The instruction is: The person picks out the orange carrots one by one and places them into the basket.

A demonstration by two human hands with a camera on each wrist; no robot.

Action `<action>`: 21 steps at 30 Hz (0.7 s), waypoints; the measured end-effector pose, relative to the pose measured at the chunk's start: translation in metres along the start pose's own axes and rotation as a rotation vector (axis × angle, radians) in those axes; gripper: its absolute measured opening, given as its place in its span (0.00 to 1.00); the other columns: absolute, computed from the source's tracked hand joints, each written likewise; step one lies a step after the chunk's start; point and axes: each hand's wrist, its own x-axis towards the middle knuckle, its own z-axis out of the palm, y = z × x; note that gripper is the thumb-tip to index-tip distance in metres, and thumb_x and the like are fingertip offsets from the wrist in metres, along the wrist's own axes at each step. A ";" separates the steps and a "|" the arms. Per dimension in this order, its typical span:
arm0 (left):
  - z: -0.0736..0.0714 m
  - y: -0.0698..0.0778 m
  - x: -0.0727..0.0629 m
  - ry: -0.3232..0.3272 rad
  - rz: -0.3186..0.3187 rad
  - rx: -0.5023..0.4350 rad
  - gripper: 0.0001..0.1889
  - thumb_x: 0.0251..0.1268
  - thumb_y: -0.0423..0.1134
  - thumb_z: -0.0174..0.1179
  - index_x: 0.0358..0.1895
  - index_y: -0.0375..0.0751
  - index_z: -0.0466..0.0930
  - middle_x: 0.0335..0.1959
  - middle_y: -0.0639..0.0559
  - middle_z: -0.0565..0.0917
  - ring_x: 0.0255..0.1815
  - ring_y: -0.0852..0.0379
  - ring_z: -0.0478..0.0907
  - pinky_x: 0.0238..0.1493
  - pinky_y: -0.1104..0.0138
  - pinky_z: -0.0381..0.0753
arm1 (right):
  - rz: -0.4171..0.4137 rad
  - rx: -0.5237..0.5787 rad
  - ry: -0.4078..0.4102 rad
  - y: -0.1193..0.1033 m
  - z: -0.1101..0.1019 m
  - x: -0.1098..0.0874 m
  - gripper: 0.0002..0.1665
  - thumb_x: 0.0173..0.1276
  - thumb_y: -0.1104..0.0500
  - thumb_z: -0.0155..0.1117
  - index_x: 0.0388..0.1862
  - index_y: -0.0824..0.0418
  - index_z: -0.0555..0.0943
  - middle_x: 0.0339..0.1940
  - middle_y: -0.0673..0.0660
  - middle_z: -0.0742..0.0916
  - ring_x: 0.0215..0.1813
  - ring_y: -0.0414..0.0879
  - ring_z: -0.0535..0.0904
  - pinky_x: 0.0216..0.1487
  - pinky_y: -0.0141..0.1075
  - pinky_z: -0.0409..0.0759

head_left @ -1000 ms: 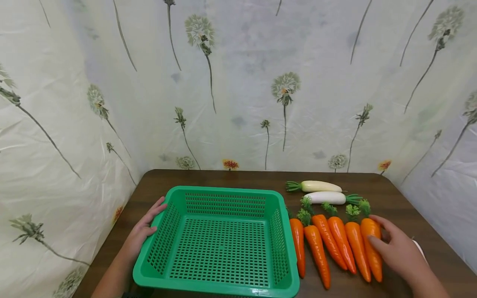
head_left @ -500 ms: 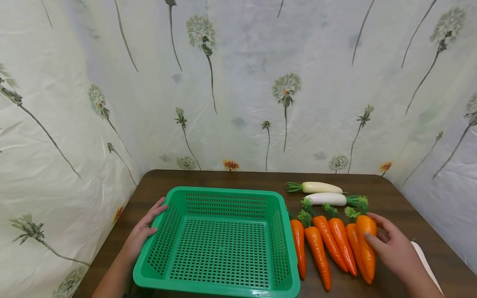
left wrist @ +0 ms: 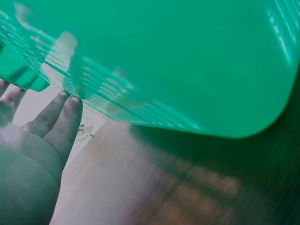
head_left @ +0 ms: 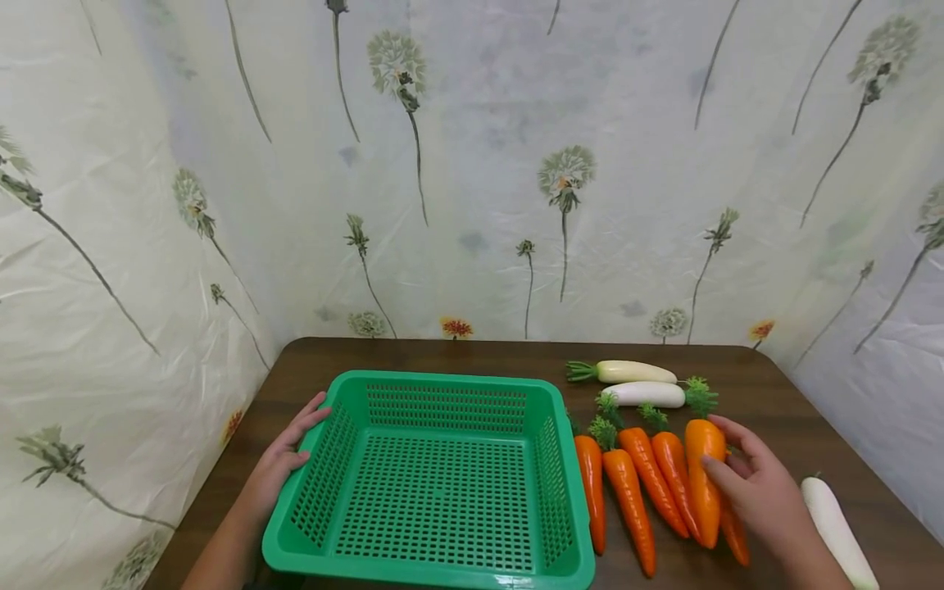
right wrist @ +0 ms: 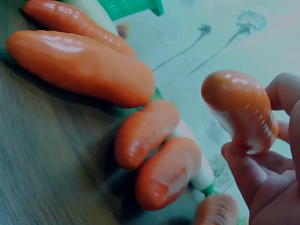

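Observation:
In the head view my right hand (head_left: 760, 483) pinches an orange carrot (head_left: 705, 483) with a green leafy top between thumb and fingers. It is held over the other carrots, and one carrot (head_left: 732, 533) lies partly hidden beneath it. The right wrist view has the held carrot (right wrist: 243, 110) lifted apart from several carrots lying on the table. My left hand (head_left: 283, 459) rests at the left rim of a green plastic basket (head_left: 354, 565). Its fingers look straight against the basket's outer wall in the left wrist view, fingertips (left wrist: 70, 105) right at the slotted side.
Several carrots (head_left: 629, 500) lie side by side along the basket's right side. Two white radishes (head_left: 634, 372) with green tops are behind them, and another white radish (head_left: 837, 533) lies right of my right forearm. A flower-patterned sheet (head_left: 472, 205) hangs behind the dark wooden table (head_left: 442, 348).
My right hand has lifted the rightmost carrot and carried it left over its neighbour. The radish at far right has come into fuller view. My left hand and the basket have stayed put.

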 end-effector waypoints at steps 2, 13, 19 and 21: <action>0.000 0.000 -0.001 0.003 -0.004 -0.004 0.31 0.71 0.20 0.35 0.78 0.21 0.56 0.87 0.55 0.51 0.80 0.78 0.51 0.69 0.78 0.65 | 0.009 0.002 -0.022 -0.003 0.003 0.001 0.41 0.81 0.50 0.59 0.84 0.63 0.56 0.74 0.71 0.69 0.51 0.15 0.73 0.43 0.31 0.85; 0.000 0.001 0.003 -0.005 0.004 0.005 0.30 0.71 0.20 0.33 0.76 0.18 0.56 0.87 0.56 0.51 0.80 0.77 0.52 0.68 0.78 0.67 | -0.076 0.129 -0.023 -0.020 0.024 -0.001 0.38 0.81 0.55 0.60 0.83 0.59 0.59 0.74 0.58 0.69 0.57 0.18 0.73 0.49 0.25 0.82; 0.001 0.001 0.001 -0.006 -0.014 -0.021 0.29 0.72 0.21 0.34 0.77 0.18 0.54 0.86 0.61 0.51 0.80 0.78 0.53 0.67 0.77 0.69 | -0.093 0.266 -0.061 -0.024 0.037 -0.001 0.36 0.81 0.58 0.59 0.83 0.60 0.60 0.72 0.53 0.69 0.60 0.20 0.74 0.50 0.26 0.82; 0.000 0.001 0.001 -0.005 -0.013 -0.023 0.29 0.72 0.21 0.34 0.77 0.18 0.54 0.86 0.60 0.51 0.80 0.78 0.53 0.67 0.77 0.69 | -0.096 0.293 -0.063 -0.027 0.042 -0.001 0.36 0.81 0.59 0.59 0.83 0.60 0.60 0.71 0.49 0.70 0.60 0.22 0.75 0.50 0.26 0.82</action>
